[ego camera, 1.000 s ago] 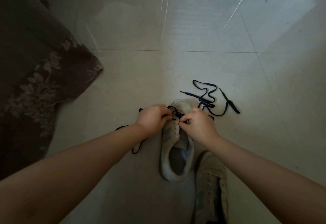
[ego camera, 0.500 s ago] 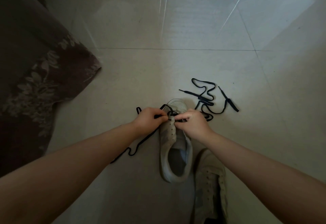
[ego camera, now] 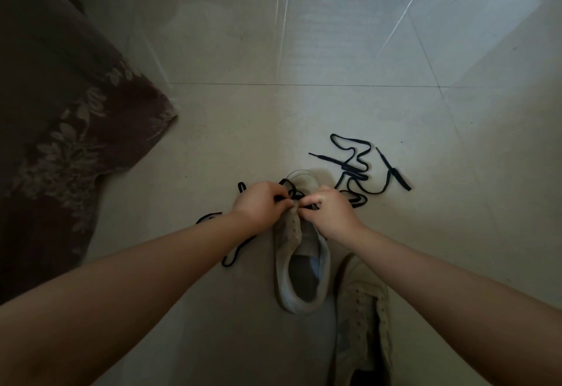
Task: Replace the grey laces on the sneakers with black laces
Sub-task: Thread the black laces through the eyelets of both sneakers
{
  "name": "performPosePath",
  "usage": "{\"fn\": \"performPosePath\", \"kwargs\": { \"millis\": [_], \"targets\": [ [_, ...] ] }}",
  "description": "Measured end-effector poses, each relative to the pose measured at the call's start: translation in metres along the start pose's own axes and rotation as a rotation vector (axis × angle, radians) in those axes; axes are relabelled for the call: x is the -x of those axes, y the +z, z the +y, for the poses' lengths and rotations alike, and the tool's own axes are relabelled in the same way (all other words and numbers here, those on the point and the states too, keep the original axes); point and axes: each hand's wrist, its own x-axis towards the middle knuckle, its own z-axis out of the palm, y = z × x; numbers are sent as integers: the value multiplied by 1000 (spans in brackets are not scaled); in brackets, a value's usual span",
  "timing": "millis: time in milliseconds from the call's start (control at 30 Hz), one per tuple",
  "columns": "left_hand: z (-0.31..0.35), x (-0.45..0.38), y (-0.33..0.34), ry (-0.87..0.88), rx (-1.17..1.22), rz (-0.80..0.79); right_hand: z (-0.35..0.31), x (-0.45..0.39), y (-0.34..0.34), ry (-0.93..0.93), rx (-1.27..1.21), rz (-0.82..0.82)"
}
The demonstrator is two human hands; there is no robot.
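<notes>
Black lace (ego camera: 292, 195) ran between your two hands over the toe end of the sneaker (ego camera: 299, 251), which lay on the pale tiled floor (ego camera: 304, 105) with its toe pointing away from you and its heel opening toward you. Your left hand (ego camera: 261, 206) had its fingers curled and pinched the lace just at the lowest eyelets on the shoe's left side, and your right hand (ego camera: 330, 212) pinched the lace from the other side, thumb and forefinger tips nearly meeting the left hand's over the tongue. From under your left hand the lace trailed off in a loose line along the floor beside your left forearm. Just past the toe, to the right and clear of your grip, a second black lace (ego camera: 359, 166) lay in a loose tangle on the tile, both of its tips free. Near your right forearm sat the other sneaker (ego camera: 362, 315), unlaced, its eyelets bare. At the left edge, a brown floral cloth (ego camera: 60, 130) draped down to the floor
</notes>
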Motion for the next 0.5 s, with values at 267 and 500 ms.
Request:
{"fn": "performPosePath", "kwargs": {
  "millis": [267, 500],
  "targets": [
    [-6, 5, 15, -176, 201, -4, -8, 0, 2, -81, 48, 5],
    [-10, 16, 15, -43, -36, 176, -2, 10, -26, 70, -338, -74]
  ]
}}
